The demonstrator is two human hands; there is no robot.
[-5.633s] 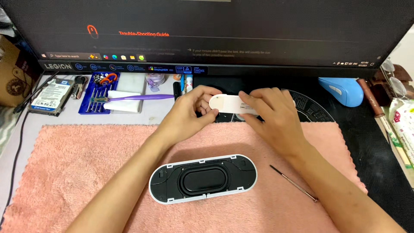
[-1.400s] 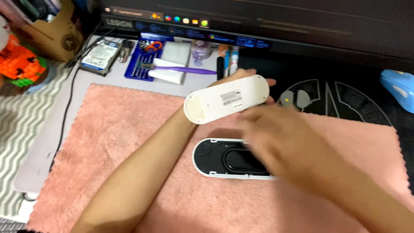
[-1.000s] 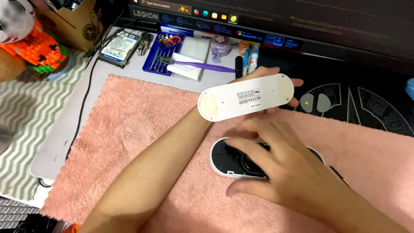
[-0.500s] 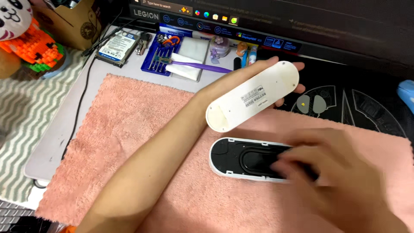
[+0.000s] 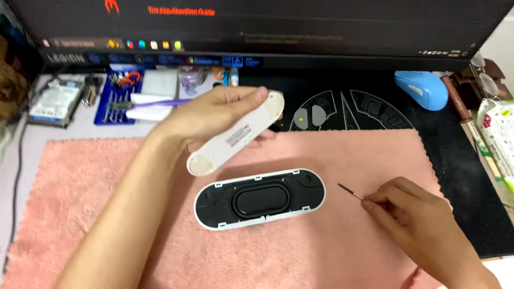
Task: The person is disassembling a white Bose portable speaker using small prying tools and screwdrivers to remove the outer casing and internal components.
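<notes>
My left hand (image 5: 214, 115) holds a white oblong cover panel (image 5: 235, 142) tilted in the air above the pink towel (image 5: 85, 192). Below it, flat on the towel, lies the opened oval speaker body (image 5: 259, 199), white-rimmed with a black oval driver in the middle. My right hand (image 5: 415, 219) rests on the towel to the right of the speaker, fingers pinched on a thin dark screwdriver (image 5: 350, 191) whose tip points up-left toward the speaker.
A wide monitor (image 5: 257, 27) spans the back edge. Behind the towel sit a blue tool tray (image 5: 120, 96), a hard drive (image 5: 53, 104), a blue mouse (image 5: 423, 88) and a black mat (image 5: 348, 107). A packet (image 5: 500, 134) lies at the right.
My right hand left the speaker body and moved right to take the screwdriver. The left hand keeps the white cover raised, now tilted more steeply. The camera view shifted.
</notes>
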